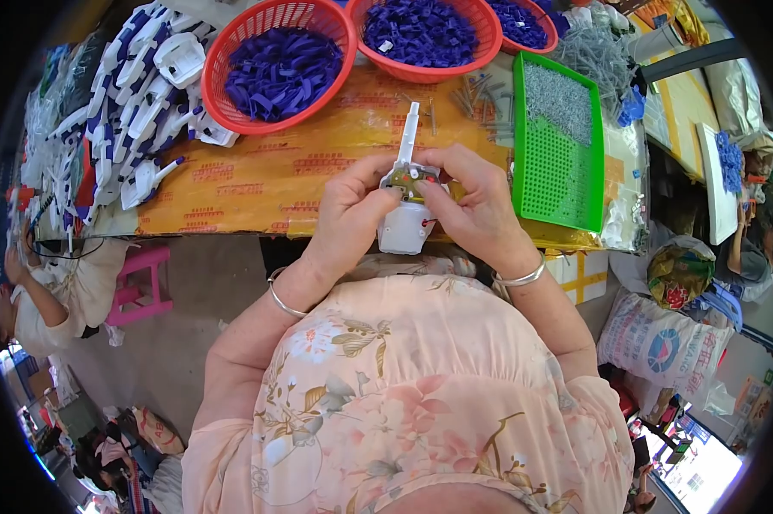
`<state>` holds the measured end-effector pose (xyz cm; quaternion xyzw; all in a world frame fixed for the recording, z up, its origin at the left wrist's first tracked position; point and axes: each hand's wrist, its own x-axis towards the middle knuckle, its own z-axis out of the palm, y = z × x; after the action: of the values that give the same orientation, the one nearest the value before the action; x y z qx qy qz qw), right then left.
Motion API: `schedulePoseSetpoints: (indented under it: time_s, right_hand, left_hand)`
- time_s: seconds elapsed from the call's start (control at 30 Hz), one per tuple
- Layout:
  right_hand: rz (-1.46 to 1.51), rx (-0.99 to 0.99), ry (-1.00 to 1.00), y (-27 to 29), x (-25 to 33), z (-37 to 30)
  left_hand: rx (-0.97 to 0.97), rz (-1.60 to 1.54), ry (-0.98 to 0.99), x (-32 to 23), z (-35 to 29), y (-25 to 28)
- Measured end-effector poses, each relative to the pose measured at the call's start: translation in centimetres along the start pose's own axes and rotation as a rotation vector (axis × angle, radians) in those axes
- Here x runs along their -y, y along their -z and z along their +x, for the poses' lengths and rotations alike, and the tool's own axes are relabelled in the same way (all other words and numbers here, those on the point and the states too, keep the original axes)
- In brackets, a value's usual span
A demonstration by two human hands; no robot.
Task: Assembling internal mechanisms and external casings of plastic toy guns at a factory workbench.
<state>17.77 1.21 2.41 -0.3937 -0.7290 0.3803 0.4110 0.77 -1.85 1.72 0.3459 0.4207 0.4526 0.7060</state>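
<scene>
A white plastic housing [402,233] with a long narrow stem is held upright in front of my chest, over the table's near edge. Inside its open upper part sits a small greenish circuit board [404,182], with a bit of red beside it. My left hand [352,204] grips the housing from the left, thumb pressed at the board. From the other side my right hand [472,199] closes on it, its thumb lying over the board. The fingers behind the housing are hidden.
Red baskets of purple parts [284,73] stand at the back. A green tray [560,184] of small metal pieces is at right, near loose screws [489,98]. White-and-purple assemblies [142,94] pile up at left. Another person's arm [39,291] shows at far left, near a pink stool [142,287].
</scene>
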Motion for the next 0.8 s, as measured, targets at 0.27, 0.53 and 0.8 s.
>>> schedulePoseSetpoints:
  time_s: [0.27,0.53,0.8]
  right_hand:
    - [-0.061,0.021,0.074,-0.6,0.2,-0.3]
    - [-0.052,0.006,0.044,-0.6,0.0,-0.8]
    - [-0.049,0.018,-0.002,-0.4,0.0,-0.9]
  left_hand:
    - [-0.124,0.358,-0.44,1.0,0.2,-0.6]
    - [-0.146,0.547,-0.434,1.1,-0.3,-0.3]
    - [-0.103,0.505,-0.382,0.9,-0.6,-0.3]
